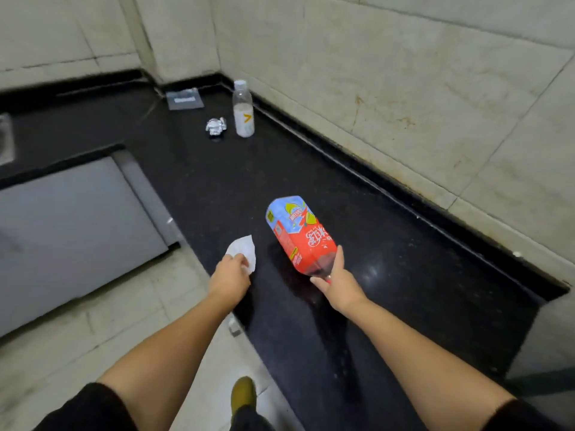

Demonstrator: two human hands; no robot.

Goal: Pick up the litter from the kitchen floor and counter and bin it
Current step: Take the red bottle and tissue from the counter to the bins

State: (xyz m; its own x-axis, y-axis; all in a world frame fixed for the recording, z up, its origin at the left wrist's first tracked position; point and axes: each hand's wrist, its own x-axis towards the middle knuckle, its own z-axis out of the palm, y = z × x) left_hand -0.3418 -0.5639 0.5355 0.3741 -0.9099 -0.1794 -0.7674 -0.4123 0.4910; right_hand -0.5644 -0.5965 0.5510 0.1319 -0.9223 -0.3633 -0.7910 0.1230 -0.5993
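Observation:
My right hand [337,283] grips the neck end of a large plastic bottle [300,233] with a red and blue label, tilted just above the black counter [389,275]. My left hand [231,273] pinches a piece of white paper [244,248] at the counter's front edge. Farther back on the counter lie a crumpled ball of foil [215,127] and, beside it, an upright clear bottle [243,110] with a white cap.
A small dark packet [184,98] lies in the counter's back corner by the tiled wall. A grey cabinet door [71,225] stands below the counter on the left. My shoe [243,391] is on the pale tiled floor [77,343].

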